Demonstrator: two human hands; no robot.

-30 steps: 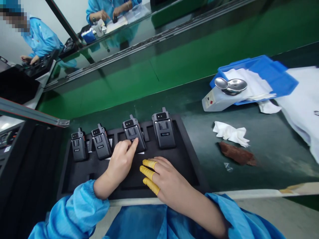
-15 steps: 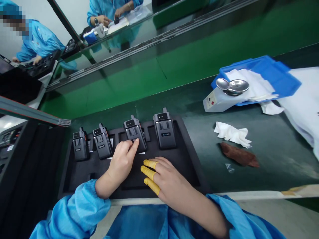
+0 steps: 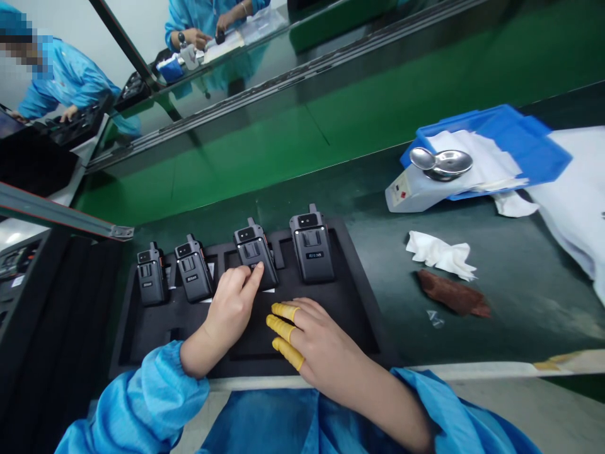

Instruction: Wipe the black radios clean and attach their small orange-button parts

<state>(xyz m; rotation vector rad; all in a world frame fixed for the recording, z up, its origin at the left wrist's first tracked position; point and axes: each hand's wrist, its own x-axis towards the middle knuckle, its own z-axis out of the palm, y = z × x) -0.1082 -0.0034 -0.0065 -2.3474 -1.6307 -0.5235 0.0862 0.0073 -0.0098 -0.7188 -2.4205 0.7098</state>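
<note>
My left hand [image 3: 230, 306] rests its stretched index finger on the lower back of a black two-way radio [image 3: 252, 244], partly covering the label; its other fingers curl beside it. To the right, my right hand [image 3: 321, 340] is held over the black foam tray [image 3: 360, 274], holding nothing. Yellow finger cots cover three of its fingers, which are apart. Another radio [image 3: 312, 243] with a "Riton" label lies farther right in the tray. Two more, a radio [image 3: 194, 271] and the leftmost radio [image 3: 152, 277], lie to the left, all antenna-up with their clips showing.
At right on the green bench lie a crumpled white tissue [image 3: 442, 254], a brown cloth [image 3: 454, 294] and a clear plastic scrap [image 3: 435, 320]. Behind stand a white bottle with a metal dish top [image 3: 416, 192] and a blue bin [image 3: 539, 148]. Co-workers sit beyond a glass partition.
Both hands and the radios hold almost the same places. Beyond the glass, the co-worker at left has shifted slightly leftward.
</note>
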